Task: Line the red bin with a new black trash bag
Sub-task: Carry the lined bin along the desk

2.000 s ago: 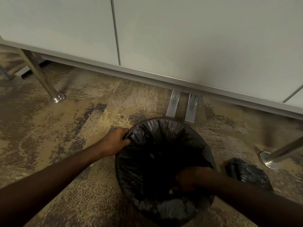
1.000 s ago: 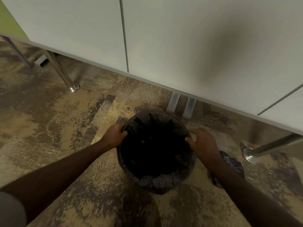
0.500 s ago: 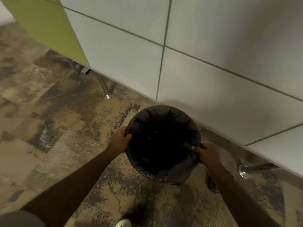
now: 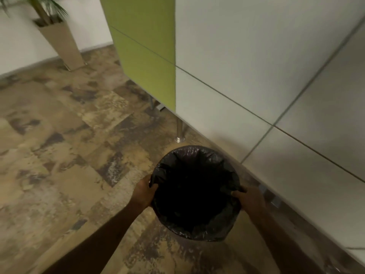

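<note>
A round bin stands low in the middle of the head view, wholly covered by a black trash bag (image 4: 189, 155) whose edge is folded over the rim; none of the bin's red shows. My left hand (image 4: 144, 191) grips the bag-covered rim on the left side. My right hand (image 4: 249, 198) grips the rim on the right side. The inside of the bag is dark and I cannot see its bottom.
White cabinet panels (image 4: 256, 76) rise just behind and right of the bin, with a green panel (image 4: 146, 46) further left. A metal cabinet leg (image 4: 179, 131) stands close behind the bin. A tall planter (image 4: 61, 42) is at the far left. Patterned carpet spreads left.
My right hand left the inside of the bag and took the right rim. The view rose and swung left, and the dark bundle on the floor at right is out of sight.
</note>
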A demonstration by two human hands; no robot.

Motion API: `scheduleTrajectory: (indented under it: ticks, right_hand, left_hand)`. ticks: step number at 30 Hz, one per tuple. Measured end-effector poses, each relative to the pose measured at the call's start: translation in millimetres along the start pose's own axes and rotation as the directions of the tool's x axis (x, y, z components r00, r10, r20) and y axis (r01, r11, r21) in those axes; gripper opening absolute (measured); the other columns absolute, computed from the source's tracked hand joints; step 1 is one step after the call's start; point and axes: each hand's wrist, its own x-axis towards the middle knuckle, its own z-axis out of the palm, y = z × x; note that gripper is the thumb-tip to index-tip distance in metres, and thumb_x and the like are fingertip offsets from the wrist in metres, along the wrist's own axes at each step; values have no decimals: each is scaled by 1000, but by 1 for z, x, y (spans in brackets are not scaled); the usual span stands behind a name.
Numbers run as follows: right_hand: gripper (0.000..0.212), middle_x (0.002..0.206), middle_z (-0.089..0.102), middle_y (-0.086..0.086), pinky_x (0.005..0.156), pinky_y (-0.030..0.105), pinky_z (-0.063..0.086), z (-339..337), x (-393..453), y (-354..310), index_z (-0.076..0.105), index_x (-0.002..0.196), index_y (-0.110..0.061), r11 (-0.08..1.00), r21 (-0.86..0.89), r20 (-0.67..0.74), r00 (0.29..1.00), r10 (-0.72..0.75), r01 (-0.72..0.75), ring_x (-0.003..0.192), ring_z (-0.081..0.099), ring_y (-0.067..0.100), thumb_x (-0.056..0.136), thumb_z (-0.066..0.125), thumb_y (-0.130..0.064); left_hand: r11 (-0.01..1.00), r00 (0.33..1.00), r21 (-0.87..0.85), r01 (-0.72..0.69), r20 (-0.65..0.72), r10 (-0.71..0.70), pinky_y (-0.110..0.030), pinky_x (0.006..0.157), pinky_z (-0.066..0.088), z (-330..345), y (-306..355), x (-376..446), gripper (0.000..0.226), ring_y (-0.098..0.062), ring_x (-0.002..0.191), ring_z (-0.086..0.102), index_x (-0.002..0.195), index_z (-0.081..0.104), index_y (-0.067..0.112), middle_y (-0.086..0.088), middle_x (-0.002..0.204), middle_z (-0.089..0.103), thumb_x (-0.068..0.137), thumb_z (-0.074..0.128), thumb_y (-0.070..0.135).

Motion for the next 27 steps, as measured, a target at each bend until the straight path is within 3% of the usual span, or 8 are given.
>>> scheduleTrajectory:
  ticks: [5,9,12,15,17,19,24,27]
  right_hand:
    - [19,50,65,-1,39,12,37,49,25,-73,71,65,-6,997,-39,6,998,-60,60,48,62,13,84,71,-9]
    - [22,71,68,29,54,28,40,81,59,-122,70,70,2,996,-70,18,999,-52,53,60,62,34,85,70,-14]
    - [24,78,64,38,58,31,41,102,90,-152,68,78,12,995,-88,45,998,-46,50,59,56,28,85,69,-11]
    - [28,65,56,34,46,26,32,120,130,-176,64,69,11,990,-128,23,998,-59,61,52,49,22,84,71,-12]
    - [33,52,45,15,40,21,29,130,159,-189,53,59,-1,990,-123,38,998,-57,61,45,42,18,86,70,-11]
    - [36,52,38,9,42,23,26,142,190,-199,45,59,-5,989,-131,46,997,-62,68,44,36,18,86,68,-11]
    - [31,62,45,29,58,30,30,180,269,-222,53,61,4,994,-101,83,996,-36,44,56,51,30,84,70,-9]
    - [34,62,43,18,57,31,27,212,325,-228,47,62,-4,995,-86,102,994,-31,40,59,47,23,82,72,-11]
  left_hand:
    - [999,1000,-33,18,-19,-19,-58,81,60,-70,-8,46,31,-38,98,71,124,62,7,-20,111,72,95,53,14]
    - [998,999,-61,25,-41,-27,-58,84,59,-106,-13,92,33,-39,101,70,128,59,5,-21,116,70,96,52,13]
    - [995,997,-89,39,-59,-44,-59,85,58,-122,-17,128,34,-41,103,69,129,58,4,-22,117,69,97,51,12]
    - [994,996,-97,49,-71,-56,-58,81,60,-130,-16,170,31,-40,99,70,125,60,3,-22,113,70,96,50,10]
    - [992,995,-110,59,-73,-67,-55,77,62,-132,-13,202,30,-40,95,71,123,61,5,-20,111,71,96,49,10]
    - [992,995,-100,74,-64,-81,-54,77,62,-131,-14,238,30,-39,95,72,124,60,7,-17,112,71,97,49,12]
    - [989,993,-98,112,-32,-115,-55,95,56,-132,-25,332,34,-36,110,67,131,59,6,-18,124,68,98,51,10]
    - [986,989,-100,130,-55,-136,-41,87,57,-131,-36,392,36,-28,100,67,133,58,7,-18,125,68,98,52,9]
